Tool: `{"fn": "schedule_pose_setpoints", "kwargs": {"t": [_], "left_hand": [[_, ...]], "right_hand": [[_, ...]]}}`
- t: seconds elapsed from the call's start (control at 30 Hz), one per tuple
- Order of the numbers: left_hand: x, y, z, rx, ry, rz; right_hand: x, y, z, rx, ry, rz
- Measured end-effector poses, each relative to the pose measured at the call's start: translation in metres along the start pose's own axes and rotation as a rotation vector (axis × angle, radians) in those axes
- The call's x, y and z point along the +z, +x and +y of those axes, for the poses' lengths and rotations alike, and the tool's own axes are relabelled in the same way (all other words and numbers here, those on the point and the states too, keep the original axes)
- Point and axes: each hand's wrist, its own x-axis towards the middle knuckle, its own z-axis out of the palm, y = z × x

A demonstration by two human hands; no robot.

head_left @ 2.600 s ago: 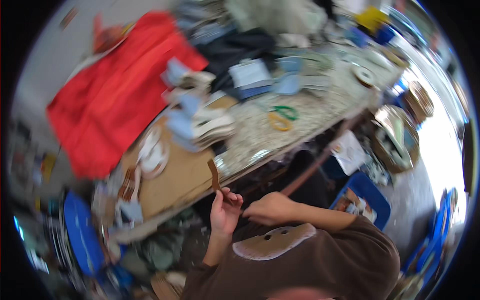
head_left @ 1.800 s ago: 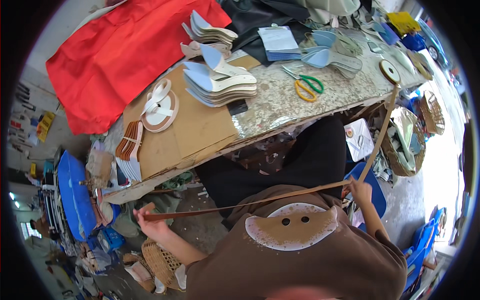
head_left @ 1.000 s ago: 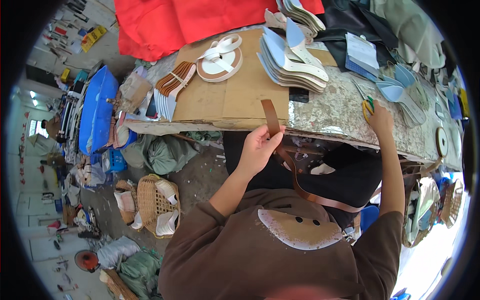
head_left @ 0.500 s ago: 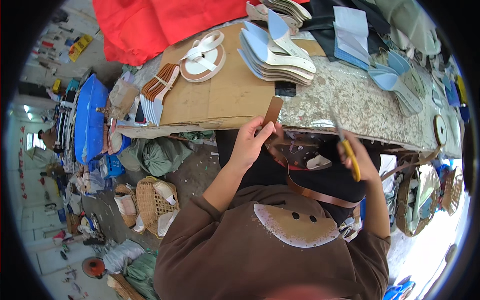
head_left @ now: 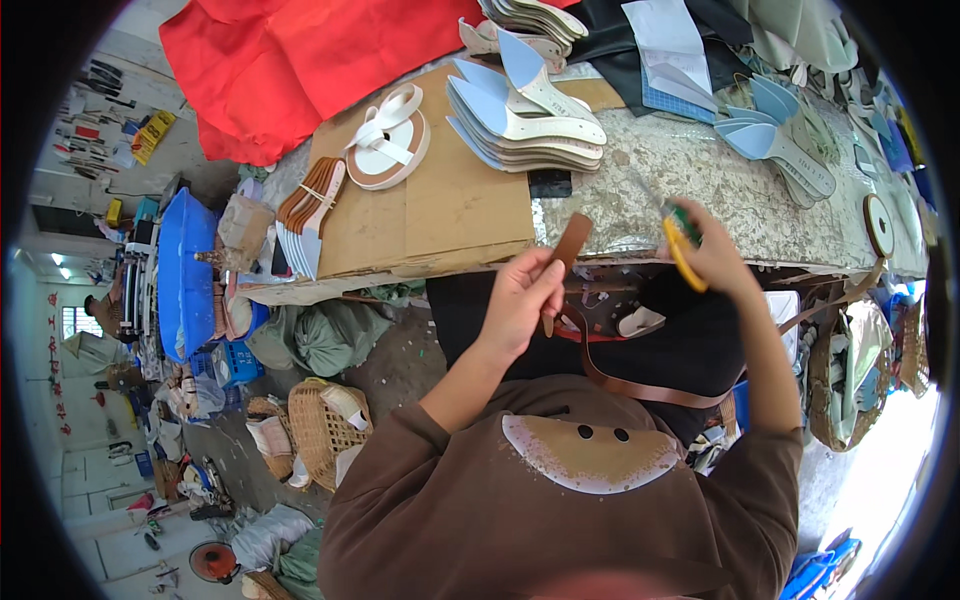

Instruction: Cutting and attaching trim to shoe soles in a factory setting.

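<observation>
A red cloth (head_left: 320, 60) covers the far end of the stone-topped workbench (head_left: 760, 200), and nearer lies a cardboard sheet (head_left: 440, 215) with a stack of pale blue shoe insoles (head_left: 520, 115) on it. The left hand (head_left: 520, 300) is closed, thumb and fingers pinching a brown leather strap (head_left: 570, 245) whose end stands up at the bench edge while the rest loops down over the dark lap. The right hand (head_left: 715, 255) is curled shut around yellow-handled scissors (head_left: 682, 248), just right of the strap.
</observation>
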Motion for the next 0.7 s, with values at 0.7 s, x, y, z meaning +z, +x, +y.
{"fn": "schedule_pose_setpoints", "kwargs": {"t": [0.7], "left_hand": [[-0.016, 0.195, 0.131, 0.726, 2.130, 0.004]], "right_hand": [[0.077, 0.006, -0.035, -0.119, 0.754, 0.135]]}}
